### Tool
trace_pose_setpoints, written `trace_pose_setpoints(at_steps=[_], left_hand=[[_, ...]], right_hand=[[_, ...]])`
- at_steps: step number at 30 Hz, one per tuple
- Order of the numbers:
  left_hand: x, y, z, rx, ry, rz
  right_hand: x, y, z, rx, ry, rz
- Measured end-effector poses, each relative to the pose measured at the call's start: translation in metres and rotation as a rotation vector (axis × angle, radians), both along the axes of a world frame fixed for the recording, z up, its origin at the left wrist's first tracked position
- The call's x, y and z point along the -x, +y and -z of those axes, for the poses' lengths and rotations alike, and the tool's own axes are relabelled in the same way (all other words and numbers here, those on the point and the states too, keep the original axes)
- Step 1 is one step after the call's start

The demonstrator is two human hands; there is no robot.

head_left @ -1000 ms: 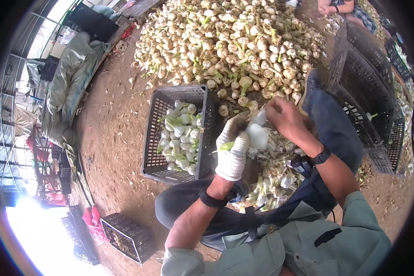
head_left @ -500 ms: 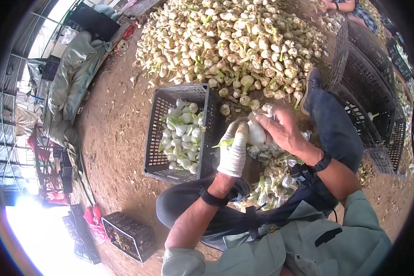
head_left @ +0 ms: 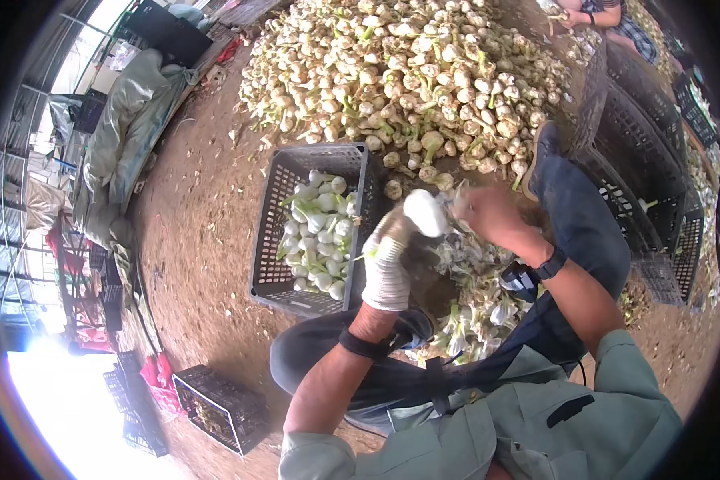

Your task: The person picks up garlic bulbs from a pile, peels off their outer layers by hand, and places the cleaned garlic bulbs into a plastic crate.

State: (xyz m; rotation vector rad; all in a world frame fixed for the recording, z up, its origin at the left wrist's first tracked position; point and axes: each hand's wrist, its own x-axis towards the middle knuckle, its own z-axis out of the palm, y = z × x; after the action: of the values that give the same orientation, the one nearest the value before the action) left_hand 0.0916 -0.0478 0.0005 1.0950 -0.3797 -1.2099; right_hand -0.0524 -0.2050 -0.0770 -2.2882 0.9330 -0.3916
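My left hand (head_left: 390, 250), in a white knit glove, is closed around a garlic bulb (head_left: 426, 213) whose smooth white side faces right. Just right of the bulb is my bare right hand (head_left: 496, 214), its fingers smeared by motion, so whether they hold anything is unclear. Below both hands, a heap of peeled-off garlic skins and leaves (head_left: 482, 308) lies between my legs. To the left, a black plastic crate (head_left: 274, 276) holds several clean white garlic bulbs (head_left: 320, 228). Beyond my hands rises a large pile of unpeeled garlic (head_left: 400, 80).
Black crates (head_left: 636, 152) stand at the right beside my leg. Another crate (head_left: 220, 412) lies on the dirt floor (head_left: 188, 264) at lower left. A person's hand (head_left: 574, 19) shows at the top right. Draped sheeting (head_left: 128, 136) runs along the left.
My left hand has tilted and moved slightly left, bringing the white bulb up into view. My right hand has come away from the bulb toward the right.
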Motion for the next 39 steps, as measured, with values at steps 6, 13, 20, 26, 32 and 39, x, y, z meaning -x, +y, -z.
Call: trace_pose_setpoints(at_steps=[6,13,20,26,32,39], left_hand=[[-0.024,0.01,-0.058,0.084,0.363,-0.474],[-0.033,0.021,-0.067,0.062,0.492,-0.285],[-0.039,0.01,-0.062,-0.111,0.416,-0.459],[-0.028,0.01,-0.05,-0.12,0.196,-0.285],[0.004,-0.001,-0.014,-0.031,-0.215,-0.15],[0.016,-0.017,-0.015,-0.024,-0.074,0.061]], right_hand=[[0.025,0.008,0.07,-0.219,0.357,-0.541],[-0.039,-0.051,0.106,-0.215,0.578,-0.208],[-0.094,-0.083,0.214,0.088,0.463,-0.064],[-0.069,-0.086,0.15,-0.381,0.133,0.032],[-0.03,-0.054,-0.016,-0.736,-0.101,-0.15],[0.013,-0.004,-0.116,-0.751,-0.403,-0.112]])
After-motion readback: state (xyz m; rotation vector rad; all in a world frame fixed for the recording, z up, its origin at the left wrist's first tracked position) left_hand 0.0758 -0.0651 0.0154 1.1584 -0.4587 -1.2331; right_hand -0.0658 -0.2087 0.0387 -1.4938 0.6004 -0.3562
